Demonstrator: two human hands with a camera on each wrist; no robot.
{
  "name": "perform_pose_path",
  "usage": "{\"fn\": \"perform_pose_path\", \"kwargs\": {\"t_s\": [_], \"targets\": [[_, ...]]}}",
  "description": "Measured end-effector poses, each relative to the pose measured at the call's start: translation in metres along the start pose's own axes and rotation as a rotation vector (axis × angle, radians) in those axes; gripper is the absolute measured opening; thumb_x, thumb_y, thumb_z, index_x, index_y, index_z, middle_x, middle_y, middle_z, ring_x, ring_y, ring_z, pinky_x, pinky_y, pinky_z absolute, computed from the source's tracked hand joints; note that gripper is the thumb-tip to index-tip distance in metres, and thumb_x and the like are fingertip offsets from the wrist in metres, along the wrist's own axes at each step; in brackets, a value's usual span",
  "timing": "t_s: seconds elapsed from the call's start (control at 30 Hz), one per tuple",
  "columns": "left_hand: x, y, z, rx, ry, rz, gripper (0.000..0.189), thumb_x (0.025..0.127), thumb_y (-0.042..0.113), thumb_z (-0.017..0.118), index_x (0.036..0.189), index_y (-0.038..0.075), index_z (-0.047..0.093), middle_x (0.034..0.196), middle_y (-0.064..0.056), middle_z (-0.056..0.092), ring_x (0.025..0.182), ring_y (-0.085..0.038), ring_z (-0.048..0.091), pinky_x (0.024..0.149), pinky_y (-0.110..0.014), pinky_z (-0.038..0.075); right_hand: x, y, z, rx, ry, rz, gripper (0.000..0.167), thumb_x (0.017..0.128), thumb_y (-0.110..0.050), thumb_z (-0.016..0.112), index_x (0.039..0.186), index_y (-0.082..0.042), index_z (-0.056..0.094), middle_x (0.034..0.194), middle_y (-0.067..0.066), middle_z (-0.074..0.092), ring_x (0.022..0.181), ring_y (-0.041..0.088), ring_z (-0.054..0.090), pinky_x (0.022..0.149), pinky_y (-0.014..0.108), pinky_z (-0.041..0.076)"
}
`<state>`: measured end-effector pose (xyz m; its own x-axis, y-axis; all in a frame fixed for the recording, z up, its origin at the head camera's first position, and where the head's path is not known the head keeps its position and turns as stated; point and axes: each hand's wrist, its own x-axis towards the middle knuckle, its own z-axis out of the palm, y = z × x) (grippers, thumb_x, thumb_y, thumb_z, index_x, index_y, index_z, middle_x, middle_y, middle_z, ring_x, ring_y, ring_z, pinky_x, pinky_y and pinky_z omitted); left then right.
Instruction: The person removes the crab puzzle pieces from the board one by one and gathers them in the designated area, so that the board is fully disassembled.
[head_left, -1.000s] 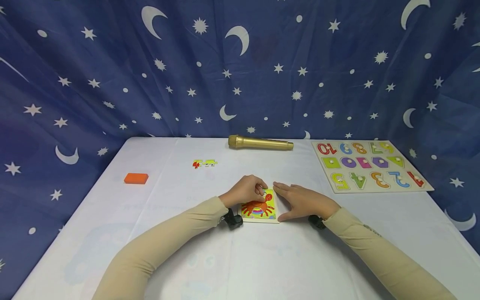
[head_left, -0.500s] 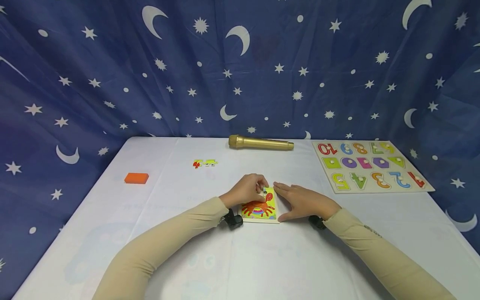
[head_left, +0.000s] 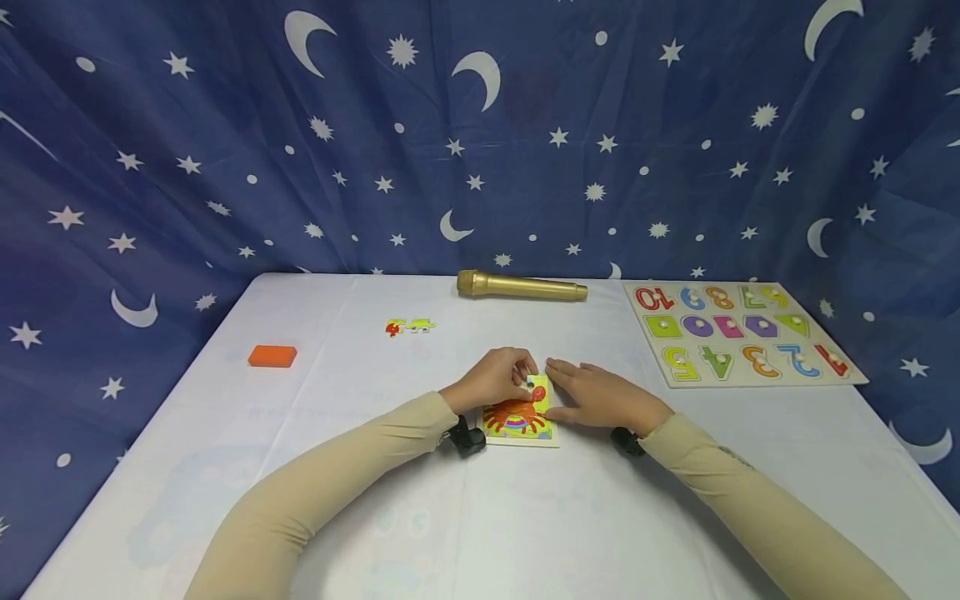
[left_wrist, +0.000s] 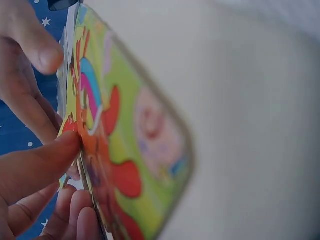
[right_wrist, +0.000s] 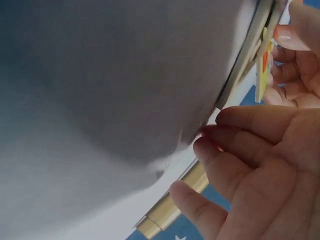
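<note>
A small crab jigsaw puzzle (head_left: 517, 427) in a wooden tray (head_left: 525, 444) lies on the table between both hands. My left hand (head_left: 491, 379) reaches over its left and upper side, pinching a yellow-and-red puzzle piece (right_wrist: 262, 75) between thumb and fingers. That piece stands tilted up from the tray in the right wrist view. My left thumb (left_wrist: 60, 150) overlaps the orange crab body in the left wrist view. Along the tray's right edge, my right hand (head_left: 603, 397) rests with fingers extended, its fingertips right at the rim.
Two loose puzzle pieces (head_left: 410, 327) lie beyond my left hand. An orange block (head_left: 272, 357) sits at the left. A gold microphone (head_left: 521, 287) lies along the back edge, and a number-and-shape board (head_left: 750, 354) at the back right. A starry curtain (head_left: 480, 167) hangs behind.
The upper right claw piece has shifted slightly within my left hand's grip. My right hand has moved a little up and left, its thumb now at the puzzle's right edge.
</note>
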<state>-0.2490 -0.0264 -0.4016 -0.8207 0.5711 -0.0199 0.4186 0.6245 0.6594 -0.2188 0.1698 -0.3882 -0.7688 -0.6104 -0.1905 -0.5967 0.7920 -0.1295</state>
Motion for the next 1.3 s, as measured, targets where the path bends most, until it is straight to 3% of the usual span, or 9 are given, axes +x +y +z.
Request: {"fn": "perform_pose_path", "kwargs": {"t_s": [0.5, 1.0, 1.3], "targets": [[0.0014, 0.0014, -0.0008, -0.02, -0.002, -0.013, 0.024, 0.076, 0.007, 0.077, 0.096, 0.006, 0.063, 0.084, -0.004, 0.059, 0.072, -0.008, 0.053, 0.067, -0.015, 0.045, 0.0063, -0.0014, 0.0038, -0.112, 0.004, 0.009, 0.077, 0.087, -0.053, 0.057, 0.137, 0.004, 0.044, 0.145, 0.02, 0.041, 0.134, 0.031, 0.041, 0.105, 0.05, 0.037], [-0.0002, 0.0002, -0.0022, 0.02, -0.005, 0.031, 0.022, 0.078, 0.01, 0.076, 0.093, 0.007, 0.061, 0.086, -0.004, 0.06, 0.073, -0.008, 0.053, 0.068, -0.016, 0.045, 0.0056, 0.0008, 0.0029, -0.033, 0.015, 0.007, 0.071, 0.091, -0.048, 0.054, 0.139, 0.004, 0.041, 0.146, 0.019, 0.039, 0.133, 0.032, 0.041, 0.107, 0.049, 0.036], [-0.0003, 0.0011, -0.003, -0.005, -0.003, 0.05, 0.023, 0.076, 0.007, 0.077, 0.092, 0.006, 0.06, 0.088, -0.006, 0.061, 0.075, -0.01, 0.057, 0.068, -0.016, 0.047, 0.0093, -0.0037, 0.0007, -0.078, 0.037, 0.031, 0.066, 0.089, -0.045, 0.059, 0.133, 0.003, 0.05, 0.141, 0.02, 0.046, 0.127, 0.035, 0.048, 0.103, 0.047, 0.041]]}}
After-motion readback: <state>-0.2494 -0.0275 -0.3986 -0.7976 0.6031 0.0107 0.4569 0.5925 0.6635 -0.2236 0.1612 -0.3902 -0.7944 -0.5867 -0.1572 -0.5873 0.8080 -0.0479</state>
